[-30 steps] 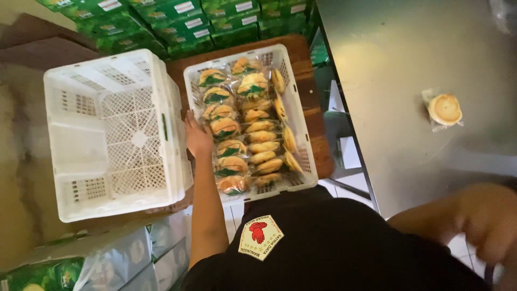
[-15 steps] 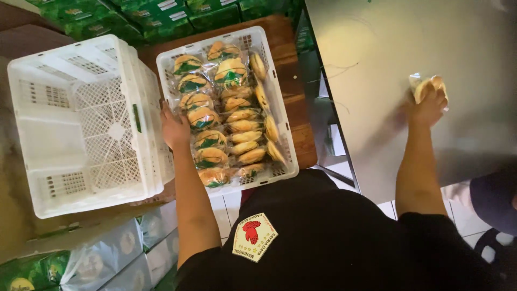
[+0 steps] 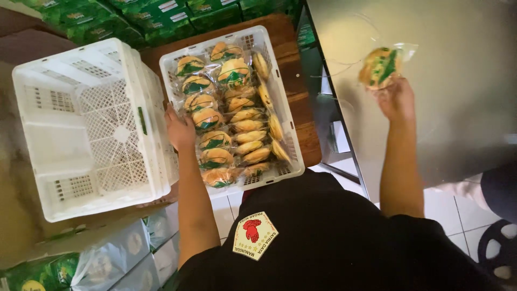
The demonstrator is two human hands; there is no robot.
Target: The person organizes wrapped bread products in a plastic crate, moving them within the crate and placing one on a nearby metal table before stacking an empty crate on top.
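A white plastic crate (image 3: 287, 159) stands in front of me, filled with several round buns in clear wrappers with green print (image 3: 232, 73). My left hand (image 3: 181, 130) rests on the crate's left edge, fingers touching the buns there. My right hand (image 3: 395, 96) is raised over the grey metal table (image 3: 463, 81) and holds one wrapped bun (image 3: 379, 66) by its lower edge.
An empty white crate (image 3: 89, 126) sits tilted to the left of the full one. Green cartons (image 3: 134, 16) are stacked at the back, and wrapped packs (image 3: 102, 258) lie at lower left. A brown wooden surface (image 3: 301, 91) lies under the full crate. Another person's leg (image 3: 498, 186) shows at right.
My right hand has taken the wrapped bun off the grey table and lifted it. My left hand has stayed on the crate's left edge.
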